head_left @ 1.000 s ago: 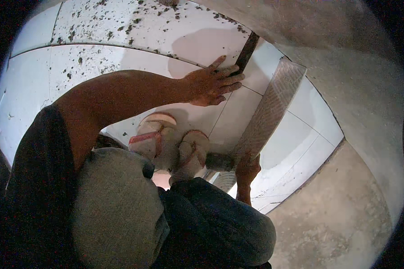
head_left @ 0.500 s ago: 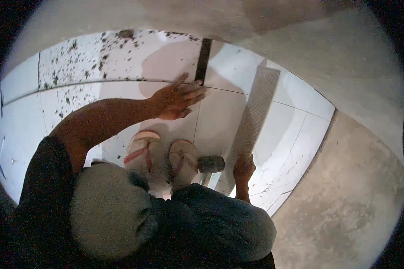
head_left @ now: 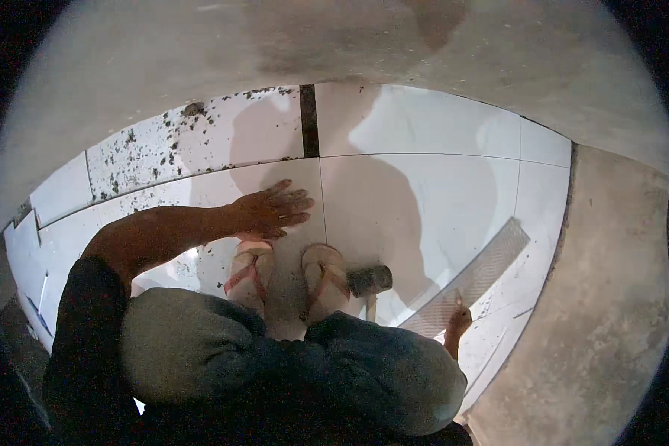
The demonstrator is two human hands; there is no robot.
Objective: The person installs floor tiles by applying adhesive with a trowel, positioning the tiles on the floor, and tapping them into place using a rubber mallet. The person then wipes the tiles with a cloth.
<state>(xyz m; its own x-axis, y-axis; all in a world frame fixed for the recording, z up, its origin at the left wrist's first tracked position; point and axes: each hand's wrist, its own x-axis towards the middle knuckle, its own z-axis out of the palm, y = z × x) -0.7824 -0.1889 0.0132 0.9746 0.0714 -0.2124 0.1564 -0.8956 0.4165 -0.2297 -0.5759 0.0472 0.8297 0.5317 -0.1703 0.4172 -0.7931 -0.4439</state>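
Note:
My left hand point(head_left: 275, 209) is spread with its fingers apart over the white floor tiles point(head_left: 379, 201), just left of a joint. Whether it touches the tile is hard to tell. My right hand point(head_left: 459, 321) grips the near part of a long, narrow tile strip point(head_left: 479, 269) by its right edge. The strip slants away to the right and shows a ribbed, grey surface. Between my feet and the strip lies a mallet with a black head point(head_left: 370, 281) and a pale handle, partly hidden by my knee. Beyond my left hand, a narrow dark gap point(head_left: 308, 123) separates two tiles by the wall.
A plain grey wall point(head_left: 275, 44) curves along the far side. Dark crumbs point(head_left: 130, 152) are scattered over the far left tiles. Bare concrete point(head_left: 602, 297) borders the tiling on the right. My feet in sandals point(head_left: 325, 273) stand close to the mallet.
My right hand has swung the tile strip to the right and lower, away from the far tiles. My left hand has drawn back from the dark gap. The view has shifted too.

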